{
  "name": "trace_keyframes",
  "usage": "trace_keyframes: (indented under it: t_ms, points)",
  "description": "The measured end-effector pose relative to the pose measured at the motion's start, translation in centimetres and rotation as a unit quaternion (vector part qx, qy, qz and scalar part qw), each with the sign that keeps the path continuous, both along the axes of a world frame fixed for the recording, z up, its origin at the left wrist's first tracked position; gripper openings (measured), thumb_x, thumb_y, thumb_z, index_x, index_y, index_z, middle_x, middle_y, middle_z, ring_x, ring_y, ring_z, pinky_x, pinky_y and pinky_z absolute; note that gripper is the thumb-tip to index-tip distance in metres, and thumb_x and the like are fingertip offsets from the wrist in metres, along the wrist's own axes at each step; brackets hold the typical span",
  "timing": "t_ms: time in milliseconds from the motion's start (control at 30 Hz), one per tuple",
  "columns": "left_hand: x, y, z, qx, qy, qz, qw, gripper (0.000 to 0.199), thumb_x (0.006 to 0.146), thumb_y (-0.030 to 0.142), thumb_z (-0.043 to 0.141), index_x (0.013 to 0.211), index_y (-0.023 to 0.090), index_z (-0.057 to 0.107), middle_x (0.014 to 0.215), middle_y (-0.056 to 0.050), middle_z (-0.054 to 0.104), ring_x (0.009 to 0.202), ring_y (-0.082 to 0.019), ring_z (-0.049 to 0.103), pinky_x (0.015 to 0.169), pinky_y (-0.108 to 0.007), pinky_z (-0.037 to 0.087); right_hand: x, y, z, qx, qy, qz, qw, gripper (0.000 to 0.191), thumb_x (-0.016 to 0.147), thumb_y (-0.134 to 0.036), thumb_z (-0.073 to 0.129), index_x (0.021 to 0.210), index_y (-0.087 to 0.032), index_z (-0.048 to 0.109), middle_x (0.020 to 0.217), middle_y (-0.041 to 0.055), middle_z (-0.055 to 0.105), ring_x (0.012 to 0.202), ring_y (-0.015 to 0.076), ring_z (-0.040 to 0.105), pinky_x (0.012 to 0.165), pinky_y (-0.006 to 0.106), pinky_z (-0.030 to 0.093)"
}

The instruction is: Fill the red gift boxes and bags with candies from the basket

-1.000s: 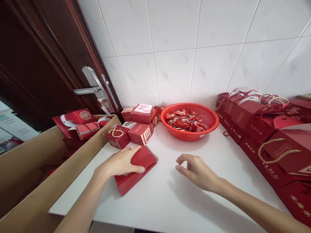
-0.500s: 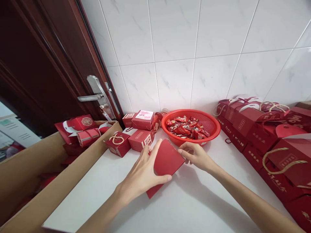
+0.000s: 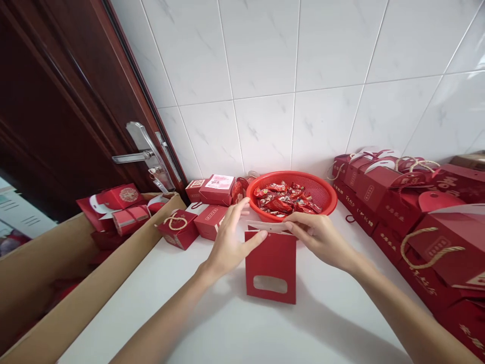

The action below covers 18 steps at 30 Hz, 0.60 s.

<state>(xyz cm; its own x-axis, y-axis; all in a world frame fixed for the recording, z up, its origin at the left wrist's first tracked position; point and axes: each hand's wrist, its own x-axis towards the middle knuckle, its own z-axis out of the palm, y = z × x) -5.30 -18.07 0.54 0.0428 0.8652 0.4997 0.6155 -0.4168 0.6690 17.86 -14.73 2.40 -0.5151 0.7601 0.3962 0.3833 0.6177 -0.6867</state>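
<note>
A red gift box (image 3: 270, 263) with a rounded window low on its front stands upright on the white table, between my hands. Its top edges are apart, and a pale inner flap shows there. My right hand (image 3: 322, 235) pinches the back top edge at the right corner. At the left top corner, my left hand (image 3: 235, 240) has its fingers spread, the thumb lying against the front top edge. Just behind the gift box sits a red plastic basket (image 3: 329, 194) with wrapped candies (image 3: 282, 198) in it.
Small red boxes (image 3: 210, 220) stand behind my left hand. A cardboard carton (image 3: 109, 263) holding more red boxes is at the left. Stacked red boxes with rope handles (image 3: 390, 202) line the right side. A tiled wall (image 3: 265, 126) rises behind; a dark door (image 3: 68, 101) is at left.
The red box has turned from tilted to upright, so its windowed side now faces me. My right hand has moved onto its top edge, and the left thumb has shifted up to the top.
</note>
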Motion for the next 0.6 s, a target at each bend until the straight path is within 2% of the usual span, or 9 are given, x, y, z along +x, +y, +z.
trace_keyframes:
  t_ms: [133, 233, 333, 400, 467, 600]
  points:
    - [0.9, 1.6, 1.1, -0.007, -0.043, -0.101, 0.994, 0.064, 0.081, 0.029, 0.072, 0.14, 0.028, 0.047, 0.113, -0.005, 0.066, 0.108, -0.021, 0.063, 0.101, -0.036, 0.047, 0.5, 0.4, 0.7, -0.004, 0.041, -0.029, 0.999, 0.04, 0.097, -0.045, 0.044, 0.069, -0.017, 0.053, 0.064, 0.0, 0.048, 0.058, 0.0106, 0.039, 0.051, 0.024, 0.031]
    - [2.1, 2.1, 1.1, -0.037, -0.088, -0.123, 0.988, 0.048, 0.081, 0.035, 0.072, 0.126, 0.022, 0.06, 0.092, -0.002, 0.066, 0.091, -0.019, 0.064, 0.089, -0.031, 0.05, 0.9, 1.1, 0.5, -0.066, 0.067, -0.008, 0.996, 0.043, 0.094, -0.052, 0.048, 0.067, -0.018, 0.048, 0.064, -0.001, 0.044, 0.058, 0.0106, 0.041, 0.051, 0.023, 0.033]
    - [3.1, 2.2, 0.6, -0.101, -0.166, -0.13, 0.972, 0.035, 0.085, 0.042, 0.065, 0.111, 0.019, 0.066, 0.073, 0.002, 0.058, 0.075, -0.015, 0.06, 0.075, -0.027, 0.049, 1.5, 1.9, 0.1, -0.141, 0.048, 0.038, 0.988, 0.046, 0.09, -0.057, 0.053, 0.066, -0.018, 0.048, 0.062, -0.0017, 0.045, 0.057, 0.0102, 0.043, 0.05, 0.022, 0.035]
    - [3.4, 2.4, 0.4, -0.152, -0.199, -0.134, 0.959, 0.031, 0.083, 0.042, 0.065, 0.103, 0.019, 0.067, 0.07, 0.003, 0.054, 0.07, -0.014, 0.056, 0.069, -0.025, 0.046, 2.0, 2.6, 0.0, -0.159, 0.038, 0.053, 0.985, 0.048, 0.088, -0.059, 0.055, 0.064, -0.017, 0.05, 0.061, -0.0013, 0.048, 0.057, 0.0104, 0.046, 0.051, 0.022, 0.037]
    - [3.4, 2.7, 0.3, -0.195, -0.21, -0.144, 0.947, 0.03, 0.08, 0.043, 0.067, 0.097, 0.018, 0.068, 0.072, 0.002, 0.056, 0.068, -0.013, 0.053, 0.064, -0.024, 0.043, 2.7, 3.5, 0.2, -0.153, 0.058, 0.037, 0.986, 0.048, 0.087, -0.06, 0.056, 0.067, -0.016, 0.056, 0.064, 0.001, 0.056, 0.059, 0.0118, 0.052, 0.054, 0.023, 0.041]
    - [3.1, 3.7, 0.8, -0.209, -0.195, -0.166, 0.944, 0.03, 0.081, 0.045, 0.066, 0.096, 0.019, 0.069, 0.084, -0.001, 0.063, 0.075, -0.015, 0.056, 0.067, -0.024, 0.042, 4.0, 6.8, 0.8, -0.084, 0.144, -0.078, 0.983, 0.046, 0.083, -0.06, 0.059, 0.073, -0.016, 0.063, 0.068, 0.0048, 0.065, 0.058, 0.0138, 0.057, 0.056, 0.026, 0.046]
